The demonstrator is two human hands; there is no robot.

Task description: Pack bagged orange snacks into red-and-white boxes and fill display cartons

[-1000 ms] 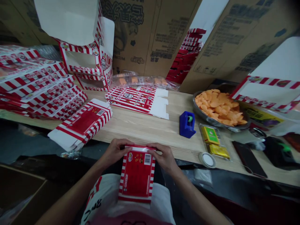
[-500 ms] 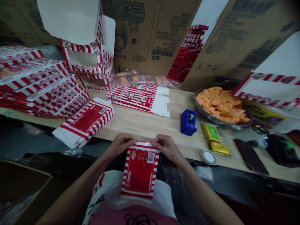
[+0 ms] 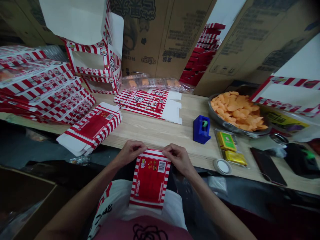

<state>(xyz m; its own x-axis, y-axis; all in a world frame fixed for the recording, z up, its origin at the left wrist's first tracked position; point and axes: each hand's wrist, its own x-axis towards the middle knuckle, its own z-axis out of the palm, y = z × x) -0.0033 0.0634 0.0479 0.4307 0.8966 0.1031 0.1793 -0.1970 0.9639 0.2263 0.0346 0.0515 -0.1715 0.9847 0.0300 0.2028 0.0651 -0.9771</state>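
A red-and-white striped carton (image 3: 149, 180) stands on my lap, its red printed face toward me. My left hand (image 3: 130, 151) pinches its top left corner. My right hand (image 3: 178, 157) pinches the top right corner. Both hands sit at the near edge of the wooden table (image 3: 160, 133).
A pile of flat cartons (image 3: 91, 128) lies left of my hands, more stacked cartons (image 3: 42, 90) behind it. On the table: a flat blank (image 3: 150, 103), a blue tape dispenser (image 3: 201, 129), a tape roll (image 3: 222, 166), a bowl of orange chips (image 3: 236, 111), yellow packets (image 3: 228, 148), a phone (image 3: 267, 166).
The carton and both hands rose a little toward the table edge; my fingers shifted from lying over the top flap to pinching its corners.
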